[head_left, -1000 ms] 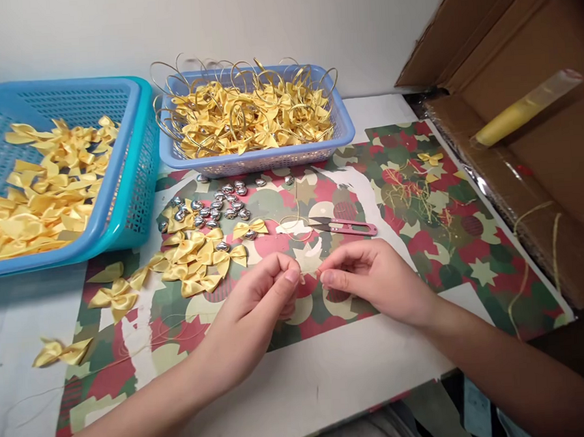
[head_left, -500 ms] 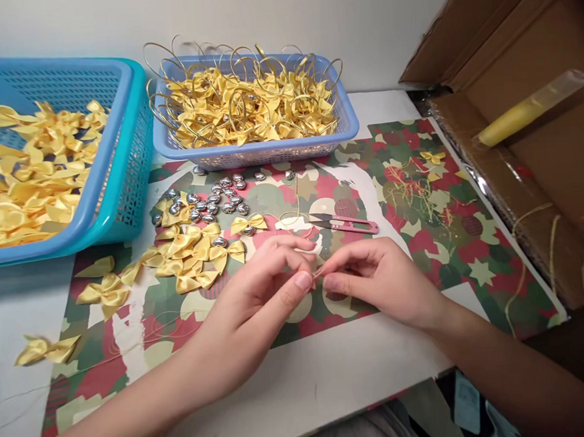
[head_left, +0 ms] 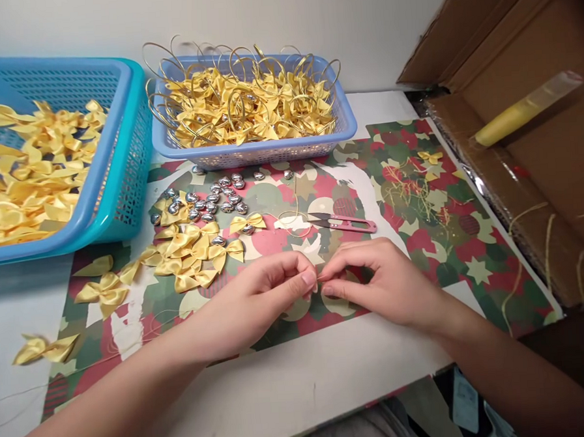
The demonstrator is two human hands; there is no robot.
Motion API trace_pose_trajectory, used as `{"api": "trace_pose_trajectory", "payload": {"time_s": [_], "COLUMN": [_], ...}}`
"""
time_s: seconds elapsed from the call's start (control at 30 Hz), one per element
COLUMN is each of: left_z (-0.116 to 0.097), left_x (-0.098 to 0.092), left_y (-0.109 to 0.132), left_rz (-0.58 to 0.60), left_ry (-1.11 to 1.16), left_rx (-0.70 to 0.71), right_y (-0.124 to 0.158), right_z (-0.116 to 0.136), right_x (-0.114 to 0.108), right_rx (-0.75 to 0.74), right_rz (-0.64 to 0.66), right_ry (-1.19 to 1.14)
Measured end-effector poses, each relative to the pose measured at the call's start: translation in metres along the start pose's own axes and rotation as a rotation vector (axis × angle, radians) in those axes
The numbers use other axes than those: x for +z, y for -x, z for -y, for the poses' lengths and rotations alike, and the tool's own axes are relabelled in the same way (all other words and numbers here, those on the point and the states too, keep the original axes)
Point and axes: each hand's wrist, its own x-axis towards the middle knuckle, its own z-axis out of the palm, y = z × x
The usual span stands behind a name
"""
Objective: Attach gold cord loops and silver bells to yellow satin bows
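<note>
My left hand (head_left: 280, 287) and my right hand (head_left: 373, 276) meet over the patterned paper (head_left: 341, 314), each closed in a pinch. Between the fingertips a short bit of thin thread (head_left: 318, 278) shows; the rest of it is hidden by the fingers. Just beyond the hands lie pink-handled thread snips (head_left: 344, 222) with dark blades. A loop of thin gold thread (head_left: 296, 202) rests beside the snips. To the left sit a pile of yellow satin bows (head_left: 189, 253) and several small silver bells (head_left: 217, 197). One bow (head_left: 246, 223) has a bell at its middle.
A blue basket (head_left: 256, 148) at the back holds yellow bows with gold loops. Stacked baskets (head_left: 132, 148) at the left hold more bows. Thread scraps (head_left: 412, 189) lie on the right, beside a cardboard box (head_left: 519, 63) with a yellow tube (head_left: 526, 110) sticking out.
The fingers of my left hand have curled in from a more spread pose, and the hand has lowered slightly. My right hand stays nearly in place, still pinching.
</note>
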Motion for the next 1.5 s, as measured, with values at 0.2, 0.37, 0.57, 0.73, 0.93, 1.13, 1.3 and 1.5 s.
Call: {"api": "trace_pose_trajectory", "payload": {"time_s": [0.2,0.37,0.57,0.73,0.93,1.13,1.3,1.5], "left_z": [0.006,0.008,0.015,0.02,0.026,0.03,0.031,0.032], "left_x": [0.005,0.009,0.009,0.009,0.011,0.013,0.013,0.012], "left_y": [-0.002,-0.002,-0.002,-0.002,-0.005,-0.009,-0.012,-0.015], "left_rz": [-0.098,-0.172,-0.197,-0.193,-0.204,-0.306,-0.327,-0.353], "left_ry": [0.03,0.014,0.036,0.093,0.202,0.238,0.263,0.342], "left_rx": [0.033,0.082,0.149,0.203,0.213,0.191,0.181,0.179], "right_y": [0.001,0.001,-0.001,-0.003,-0.005,-0.012,-0.018,-0.019], "right_z": [0.0,0.001,0.0,-0.003,-0.006,-0.021,-0.04,-0.04], "right_x": [-0.001,0.002,0.004,0.006,0.009,-0.003,-0.012,-0.012], "right_rx": [-0.002,-0.048,-0.13,-0.077,-0.14,-0.206,-0.015,0.017], "right_rz": [0.031,0.009,-0.022,-0.061,-0.137,-0.428,-0.487,-0.461], "right_ry": [0.056,0.058,0.008,-0.068,0.126,0.58,0.826,0.667]}}
